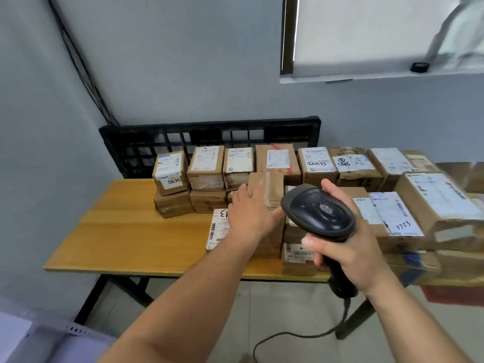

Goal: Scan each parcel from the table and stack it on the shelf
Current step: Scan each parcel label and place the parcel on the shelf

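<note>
Several brown cardboard parcels with white labels stand in rows on the wooden table (131, 231). My left hand (248, 216) reaches over them and grips a small taped parcel (265, 191) near the middle, which is tilted up on its edge and blurred. My right hand (348, 247) holds a black corded barcode scanner (318, 212) by its handle, head pointing toward that parcel. A parcel marked 0836 (170, 172) tops the stack at the far left. A labelled parcel (217, 229) lies flat under my left wrist.
A black plastic pallet (209, 137) leans against the wall behind the table. Larger parcels (442, 205) crowd the right end. The scanner cable (301, 336) hangs down to the tiled floor. A pale shelf corner (52, 336) shows at the bottom left. A window sill (366, 77) is above right.
</note>
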The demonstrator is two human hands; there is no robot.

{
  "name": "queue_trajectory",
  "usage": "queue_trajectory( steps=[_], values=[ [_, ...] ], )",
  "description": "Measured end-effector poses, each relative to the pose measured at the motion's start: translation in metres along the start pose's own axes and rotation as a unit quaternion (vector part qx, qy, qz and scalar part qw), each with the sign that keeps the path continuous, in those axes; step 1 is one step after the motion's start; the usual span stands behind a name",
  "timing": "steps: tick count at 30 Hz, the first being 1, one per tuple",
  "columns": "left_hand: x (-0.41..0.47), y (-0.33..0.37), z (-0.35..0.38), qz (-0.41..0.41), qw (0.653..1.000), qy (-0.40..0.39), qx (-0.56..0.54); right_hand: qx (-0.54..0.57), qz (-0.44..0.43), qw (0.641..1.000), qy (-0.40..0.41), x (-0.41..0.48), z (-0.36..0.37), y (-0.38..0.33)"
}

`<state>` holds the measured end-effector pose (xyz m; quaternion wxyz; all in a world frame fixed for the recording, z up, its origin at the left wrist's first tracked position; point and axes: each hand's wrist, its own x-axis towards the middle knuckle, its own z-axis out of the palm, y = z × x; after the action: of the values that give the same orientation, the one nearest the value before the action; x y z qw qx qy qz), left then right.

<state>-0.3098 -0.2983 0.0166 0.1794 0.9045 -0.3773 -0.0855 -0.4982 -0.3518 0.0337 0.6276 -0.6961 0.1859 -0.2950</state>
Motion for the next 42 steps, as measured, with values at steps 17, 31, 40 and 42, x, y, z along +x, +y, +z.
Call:
queue_trajectory(
  steps=[17,31,40,42],
  values=[
    [0.013,-0.057,-0.023,-0.158,0.932,-0.076,-0.318,0.016,0.009,1.0,0.002,0.014,0.008,0.013],
    [-0.071,-0.123,-0.066,-0.101,0.863,0.039,-0.494,0.066,-0.043,0.99,-0.117,-0.009,0.067,-0.029],
    [-0.109,-0.138,-0.077,-0.102,0.874,0.074,-0.469,0.072,-0.04,0.983,-0.164,-0.027,0.083,-0.035],
    [-0.116,-0.141,-0.079,-0.105,0.872,0.081,-0.47,0.079,-0.037,0.981,-0.171,-0.029,0.087,-0.035]
  ],
)
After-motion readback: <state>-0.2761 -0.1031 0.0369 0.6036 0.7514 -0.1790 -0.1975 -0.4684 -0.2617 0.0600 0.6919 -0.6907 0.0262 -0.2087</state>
